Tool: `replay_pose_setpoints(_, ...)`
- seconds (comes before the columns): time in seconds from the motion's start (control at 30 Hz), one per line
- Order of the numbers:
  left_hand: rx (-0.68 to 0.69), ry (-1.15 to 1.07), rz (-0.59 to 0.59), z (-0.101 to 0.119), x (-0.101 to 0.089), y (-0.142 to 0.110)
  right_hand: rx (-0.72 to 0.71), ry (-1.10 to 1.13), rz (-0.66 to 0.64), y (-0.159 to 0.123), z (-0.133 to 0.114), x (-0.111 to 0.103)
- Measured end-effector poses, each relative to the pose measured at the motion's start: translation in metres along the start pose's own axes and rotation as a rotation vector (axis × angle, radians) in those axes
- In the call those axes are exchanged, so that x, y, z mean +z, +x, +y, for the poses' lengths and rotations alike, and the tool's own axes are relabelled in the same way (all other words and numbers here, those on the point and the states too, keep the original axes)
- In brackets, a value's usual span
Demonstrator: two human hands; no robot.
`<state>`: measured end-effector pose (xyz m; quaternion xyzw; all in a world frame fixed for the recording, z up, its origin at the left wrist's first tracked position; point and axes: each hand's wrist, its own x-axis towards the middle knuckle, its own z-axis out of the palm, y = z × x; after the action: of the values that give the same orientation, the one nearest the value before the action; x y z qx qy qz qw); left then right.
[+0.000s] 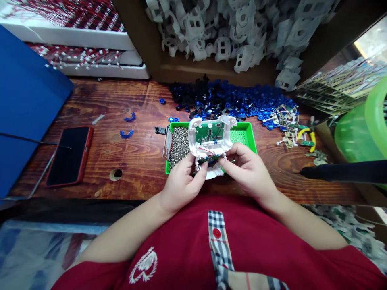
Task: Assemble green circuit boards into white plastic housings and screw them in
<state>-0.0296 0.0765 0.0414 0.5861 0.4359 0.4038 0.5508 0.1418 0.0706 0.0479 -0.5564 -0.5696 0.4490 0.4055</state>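
Between my two hands is a white plastic housing with a green circuit board inside it and a thin red wire across its middle. My left hand pinches its lower left part, thumb on the near side. On the lower right edge, the thumb and fingers of my right hand are closed. Below the board, small blue parts show in the lower section, partly covered by my fingertips. Right under the housing stands a green tray, its left half filled with small metal screws.
Blue and black plastic parts lie piled behind the tray. White shells fill a cardboard box at the back. A phone lies left, near a table hole. Yellow-handled pliers and a dark rod are at right.
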Motion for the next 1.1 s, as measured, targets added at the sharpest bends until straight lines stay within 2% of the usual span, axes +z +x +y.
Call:
replay_pose_setpoints(0.2,-0.055,-0.116,0.002,-0.003,-0.001,0.001,0.015,0.015,-0.081,0.000,-0.010,-0.002)
replay_pose_setpoints(0.33,-0.041,-0.153,0.034,-0.003,-0.003,0.001,0.010,-0.007,-0.111,0.000,-0.018,-0.005)
replay_pose_setpoints(0.5,-0.035,-0.119,0.041,0.001,-0.002,0.001,0.111,0.040,-0.180,0.001,-0.022,-0.010)
replay_pose_setpoints(0.77,0.139,-0.081,0.034,-0.005,0.001,0.000,0.042,-0.027,-0.136,-0.004,-0.025,-0.008)
replay_pose_setpoints(0.97,0.072,-0.109,0.060,-0.002,0.005,0.000,-0.027,-0.049,-0.037,-0.005,-0.023,0.000)
replay_pose_setpoints(1.1,-0.033,-0.178,0.044,0.004,0.006,0.005,-0.050,-0.055,-0.032,-0.004,-0.019,0.003)
